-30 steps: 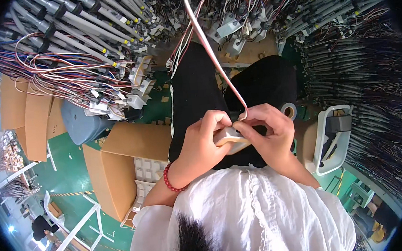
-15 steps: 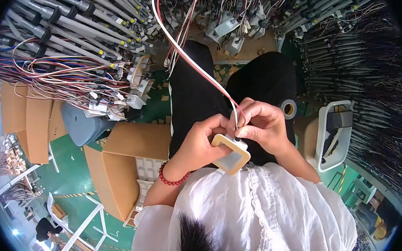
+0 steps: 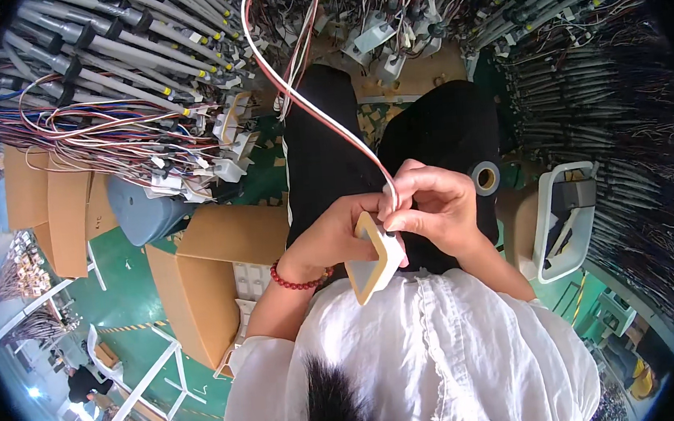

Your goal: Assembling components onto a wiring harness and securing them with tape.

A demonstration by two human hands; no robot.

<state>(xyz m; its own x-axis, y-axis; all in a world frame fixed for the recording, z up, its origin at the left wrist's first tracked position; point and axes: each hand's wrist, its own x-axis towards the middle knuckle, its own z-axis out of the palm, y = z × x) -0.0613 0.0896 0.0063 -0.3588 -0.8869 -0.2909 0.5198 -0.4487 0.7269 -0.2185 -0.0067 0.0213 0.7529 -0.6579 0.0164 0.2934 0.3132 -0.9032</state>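
Observation:
Over my lap, my left hand (image 3: 331,235) is closed around a small white plastic housing (image 3: 389,262) with a yellowish rim and an open frame side; its thumb reaches into the frame. A cable bundle of red and white wires (image 3: 337,126) runs down from the upper edge to a dark entry at the housing's top. My right hand (image 3: 441,206) pinches these wires between thumb and fingers, just above that entry. The fingertips partly hide where wires and housing meet.
At my left stand an open cardboard box (image 3: 190,301) with white parts and a blue-grey stool (image 3: 137,209). Grey cables (image 3: 151,55) hang ahead and to both sides. A tape roll (image 3: 486,177) and a white bin (image 3: 547,253) are at my right.
The housing has turned in my left hand, so its white side wall now shows more and its frame opening less. My right hand keeps its pinch on the wires.

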